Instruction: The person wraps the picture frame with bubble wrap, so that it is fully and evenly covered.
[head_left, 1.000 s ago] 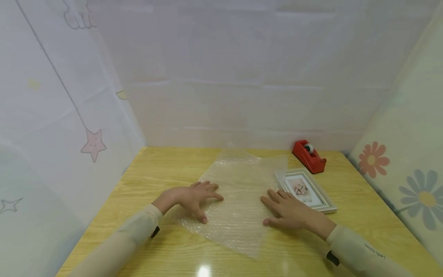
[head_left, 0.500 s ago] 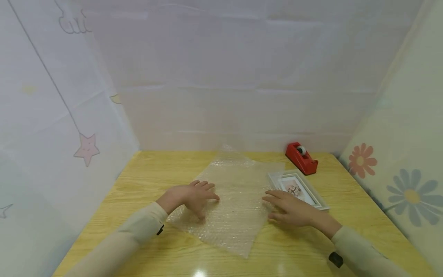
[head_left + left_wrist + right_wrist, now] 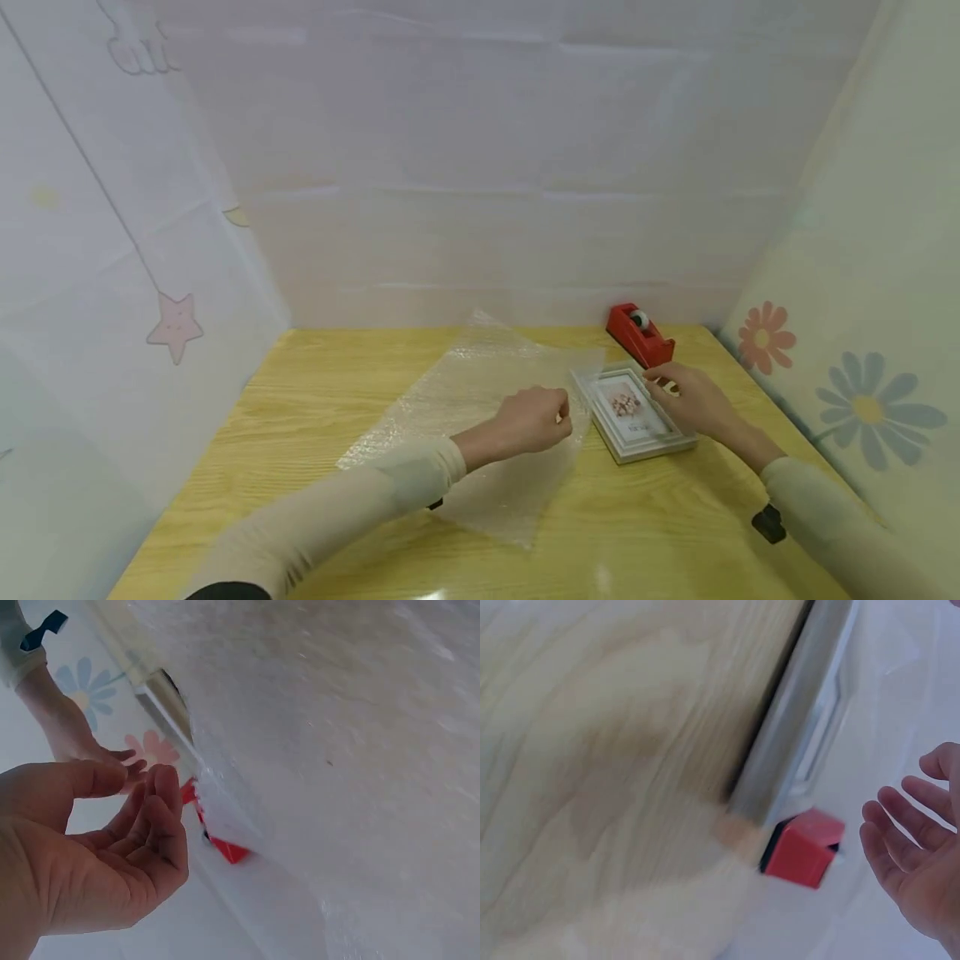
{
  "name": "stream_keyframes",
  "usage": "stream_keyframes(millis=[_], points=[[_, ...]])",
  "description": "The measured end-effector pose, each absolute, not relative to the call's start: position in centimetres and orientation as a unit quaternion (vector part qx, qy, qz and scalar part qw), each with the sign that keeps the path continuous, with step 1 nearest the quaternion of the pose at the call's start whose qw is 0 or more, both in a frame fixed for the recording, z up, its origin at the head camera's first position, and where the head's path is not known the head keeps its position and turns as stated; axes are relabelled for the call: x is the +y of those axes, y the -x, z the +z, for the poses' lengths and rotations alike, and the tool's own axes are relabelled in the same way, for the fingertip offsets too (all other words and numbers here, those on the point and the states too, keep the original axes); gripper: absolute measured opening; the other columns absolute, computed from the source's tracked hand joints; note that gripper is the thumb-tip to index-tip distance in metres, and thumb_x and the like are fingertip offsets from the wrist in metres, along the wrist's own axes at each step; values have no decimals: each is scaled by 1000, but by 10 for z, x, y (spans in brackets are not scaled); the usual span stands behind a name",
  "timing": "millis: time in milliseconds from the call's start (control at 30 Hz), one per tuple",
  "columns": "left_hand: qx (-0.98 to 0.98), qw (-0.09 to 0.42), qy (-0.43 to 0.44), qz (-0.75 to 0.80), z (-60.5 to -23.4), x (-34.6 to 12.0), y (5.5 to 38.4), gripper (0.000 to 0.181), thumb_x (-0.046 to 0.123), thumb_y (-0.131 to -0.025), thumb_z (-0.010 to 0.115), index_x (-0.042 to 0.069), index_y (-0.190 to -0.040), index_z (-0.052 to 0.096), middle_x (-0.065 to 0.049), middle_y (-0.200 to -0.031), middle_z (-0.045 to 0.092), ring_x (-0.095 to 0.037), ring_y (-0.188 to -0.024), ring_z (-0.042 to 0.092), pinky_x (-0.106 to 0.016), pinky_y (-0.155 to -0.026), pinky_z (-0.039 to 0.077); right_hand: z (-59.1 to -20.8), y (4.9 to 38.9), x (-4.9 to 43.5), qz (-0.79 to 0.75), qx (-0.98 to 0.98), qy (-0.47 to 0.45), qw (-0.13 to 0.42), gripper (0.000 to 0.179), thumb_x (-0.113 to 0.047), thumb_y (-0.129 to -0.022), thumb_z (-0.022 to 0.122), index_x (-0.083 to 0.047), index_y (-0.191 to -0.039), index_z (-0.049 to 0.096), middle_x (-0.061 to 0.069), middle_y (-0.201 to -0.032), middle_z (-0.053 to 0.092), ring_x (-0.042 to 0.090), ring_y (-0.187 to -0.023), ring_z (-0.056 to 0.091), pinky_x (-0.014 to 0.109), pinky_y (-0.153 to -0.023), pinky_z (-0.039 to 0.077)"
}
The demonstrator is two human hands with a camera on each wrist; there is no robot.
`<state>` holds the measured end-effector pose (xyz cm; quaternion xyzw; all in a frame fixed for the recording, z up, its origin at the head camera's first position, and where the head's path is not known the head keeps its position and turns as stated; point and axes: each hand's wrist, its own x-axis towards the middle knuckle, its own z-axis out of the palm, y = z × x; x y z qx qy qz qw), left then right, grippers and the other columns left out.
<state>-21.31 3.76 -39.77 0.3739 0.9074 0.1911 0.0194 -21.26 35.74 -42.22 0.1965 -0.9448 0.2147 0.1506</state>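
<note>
The pale, pink-centred frame (image 3: 628,408) lies partly under clear wrap (image 3: 480,383); left hand (image 3: 532,419) loosely curled, right hand (image 3: 693,402) relaxed, fingers slightly apart.

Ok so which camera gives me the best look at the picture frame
The head view: it shows most of the picture frame, face included, though the right hand overlaps one side. The right wrist view has one long side and a sliver of the front, cut off at the top. The left wrist view shows only a bit of edge.
</note>
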Motion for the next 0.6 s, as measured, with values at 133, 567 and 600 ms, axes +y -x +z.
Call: stream_keyframes(millis=[133, 567, 600], points=[[900, 32, -359, 246, -403, 73, 215, 19, 15, -93, 61, 14, -74, 61, 12, -58, 43, -4, -46, 33, -21, -42, 30, -427, 215, 376, 209, -953, -166, 142, 24, -10, -98, 68, 4, -118, 70, 18, -110, 70, 31, -90, 66, 51, -75, 55], [922, 114, -297, 221, -419, 119, 234, 53, 24, -98, 63, 14, -48, 45, 2, -39, 45, -14, -40, 61, -24, -37, 41, -445, 223, 405, 272, -958, -59, 63, 42, -28, -101, 67, 8, -123, 65, 19, -103, 68, 31, -85, 67, 46, -71, 55], [923, 121, -291, 219, -420, 121, 234, 53, 25, -99, 63, 14, -49, 46, 0, -41, 48, -16, -42, 63, -25, -38, 42, -446, 224, 406, 279, -958, -49, 52, 43, -29, -101, 67, 8, -123, 66, 20, -103, 69, 30, -84, 67, 45, -69, 55]])
